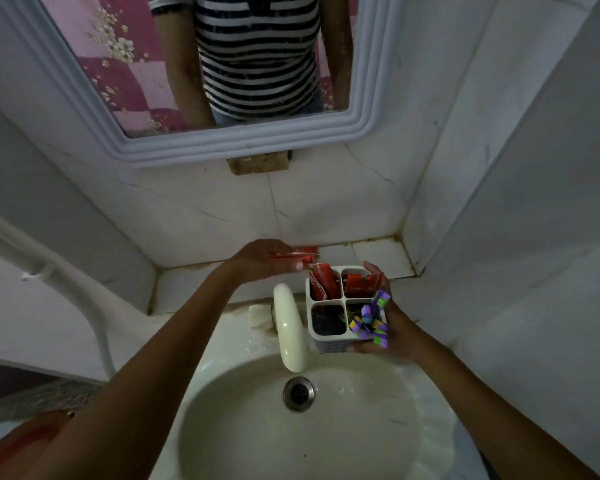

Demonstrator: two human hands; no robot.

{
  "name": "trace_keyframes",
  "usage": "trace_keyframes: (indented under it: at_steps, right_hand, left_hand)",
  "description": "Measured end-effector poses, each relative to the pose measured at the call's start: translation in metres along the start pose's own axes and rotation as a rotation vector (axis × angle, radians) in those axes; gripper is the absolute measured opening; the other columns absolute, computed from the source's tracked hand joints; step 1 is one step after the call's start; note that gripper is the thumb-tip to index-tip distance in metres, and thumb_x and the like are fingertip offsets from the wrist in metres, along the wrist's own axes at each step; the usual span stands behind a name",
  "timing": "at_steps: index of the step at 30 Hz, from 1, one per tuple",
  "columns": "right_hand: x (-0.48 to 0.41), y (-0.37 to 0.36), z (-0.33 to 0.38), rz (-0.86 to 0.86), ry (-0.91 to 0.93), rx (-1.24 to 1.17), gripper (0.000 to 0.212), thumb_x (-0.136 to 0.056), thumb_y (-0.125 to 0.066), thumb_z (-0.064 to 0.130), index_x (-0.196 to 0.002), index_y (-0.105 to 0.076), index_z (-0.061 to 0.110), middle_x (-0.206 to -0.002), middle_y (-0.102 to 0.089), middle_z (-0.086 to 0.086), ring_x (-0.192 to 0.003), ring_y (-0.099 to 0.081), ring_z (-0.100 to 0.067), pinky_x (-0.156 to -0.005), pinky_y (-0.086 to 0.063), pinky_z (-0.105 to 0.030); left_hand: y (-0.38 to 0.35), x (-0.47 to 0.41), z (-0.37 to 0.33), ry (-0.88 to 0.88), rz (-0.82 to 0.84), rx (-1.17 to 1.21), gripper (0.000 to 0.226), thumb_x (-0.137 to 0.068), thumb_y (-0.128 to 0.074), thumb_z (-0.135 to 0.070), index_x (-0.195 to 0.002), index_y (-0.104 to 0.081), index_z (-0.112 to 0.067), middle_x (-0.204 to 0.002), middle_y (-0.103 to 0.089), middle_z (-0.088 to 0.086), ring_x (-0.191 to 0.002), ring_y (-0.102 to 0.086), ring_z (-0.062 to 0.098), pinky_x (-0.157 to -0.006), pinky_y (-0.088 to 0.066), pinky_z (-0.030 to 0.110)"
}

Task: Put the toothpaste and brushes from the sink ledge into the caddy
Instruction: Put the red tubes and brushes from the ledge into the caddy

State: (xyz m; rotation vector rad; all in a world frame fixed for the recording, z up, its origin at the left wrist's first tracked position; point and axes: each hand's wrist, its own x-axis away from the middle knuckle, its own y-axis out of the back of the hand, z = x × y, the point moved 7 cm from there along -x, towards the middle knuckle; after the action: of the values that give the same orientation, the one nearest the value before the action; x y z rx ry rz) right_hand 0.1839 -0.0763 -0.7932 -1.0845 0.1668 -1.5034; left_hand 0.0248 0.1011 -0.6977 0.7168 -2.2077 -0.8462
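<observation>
1. Head view, progress: looks mostly done to me; the caddy (343, 306) already has red toothpaste tubes (326, 284) standing in both far compartments, something dark in the near-left one, and a bunch of purple-and-green brushes (373, 320) sticking out of the near-right one.
2. What's left: one more red tube (300, 255) is up at the ledge (371, 252), just beside the caddy's far-left corner; once that drops in I'd guess that's it, since the rest of the ledge looks bare, though the light is dim so don't quote me.
3. Left hand (274, 259): reaching over the ledge, fingers curled loosely round that last tube, thumb on the near side; it's grasping it, not fully clenched; can't tell if the tube is lifted or resting on the tile.
4. Right hand (381, 337): wrapped round the caddy's right side and base, holding it over the sink (413, 393) edge next to the tap (290, 330); fingertips show behind the far rim.
</observation>
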Motion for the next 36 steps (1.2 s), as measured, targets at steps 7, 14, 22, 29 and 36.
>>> trace_keyframes:
  at_steps: [7, 14, 22, 29, 36]
  right_hand:
    - [0.006, -0.022, 0.004, 0.182, 0.005, 0.096, 0.047, -0.053, -0.079, 0.073, -0.071, -0.081, 0.03, -0.074, -0.081, 0.004, -0.077, -0.077, -0.013, -0.069, -0.064, -0.036]
    - [0.014, -0.035, 0.008, 0.188, 0.007, 0.16, 0.052, -0.052, -0.071, 0.081, -0.069, -0.081, 0.033, -0.07, -0.079, 0.012, -0.073, -0.075, -0.005, -0.067, -0.064, -0.03]
    - [0.02, -0.035, 0.008, 0.085, -0.045, 0.088, 0.063, -0.098, -0.018, 0.059, -0.078, -0.078, 0.049, -0.07, -0.079, 0.015, -0.072, -0.076, -0.006, -0.063, -0.065, -0.034]
    - [0.014, -0.035, 0.008, 0.112, 0.017, 0.2, 0.066, -0.021, -0.087, 0.073, -0.048, -0.07, 0.015, -0.049, -0.068, -0.007, -0.048, -0.065, -0.018, -0.06, -0.055, -0.04]
    - [0.015, -0.027, 0.009, 0.024, 0.044, 0.186, 0.065, -0.087, -0.038, 0.069, -0.065, -0.069, 0.017, -0.053, -0.072, -0.004, -0.054, -0.063, -0.019, -0.051, -0.06, -0.038]
  left_hand:
    - [-0.015, -0.028, 0.043, -0.014, -0.237, -0.481, 0.045, -0.086, -0.066, -0.034, -0.129, -0.057, -0.021, -0.127, -0.058, 0.009, -0.112, -0.058, 0.028, -0.088, -0.049, 0.04]
    - [-0.032, -0.038, 0.03, -0.062, -0.125, -0.45, 0.033, -0.085, -0.066, -0.034, -0.112, -0.065, -0.015, -0.115, -0.068, 0.009, -0.1, -0.065, 0.025, -0.071, -0.043, 0.028]
    - [0.027, 0.011, 0.011, -0.001, -0.357, 0.093, 0.056, -0.082, -0.07, -0.017, -0.131, -0.042, -0.019, -0.102, -0.063, 0.002, -0.079, -0.067, 0.015, -0.068, -0.054, 0.03]
    - [0.043, 0.082, -0.08, -0.254, -0.334, 0.447, 0.047, -0.07, -0.084, -0.014, -0.104, -0.055, -0.029, -0.104, -0.068, 0.003, -0.081, -0.075, 0.015, -0.074, -0.062, 0.031]
    - [-0.002, 0.085, -0.121, -0.193, -0.182, -0.201, 0.037, -0.064, -0.083, -0.03, -0.099, -0.071, -0.025, -0.086, -0.071, -0.01, -0.082, -0.067, 0.012, -0.075, -0.056, 0.032]
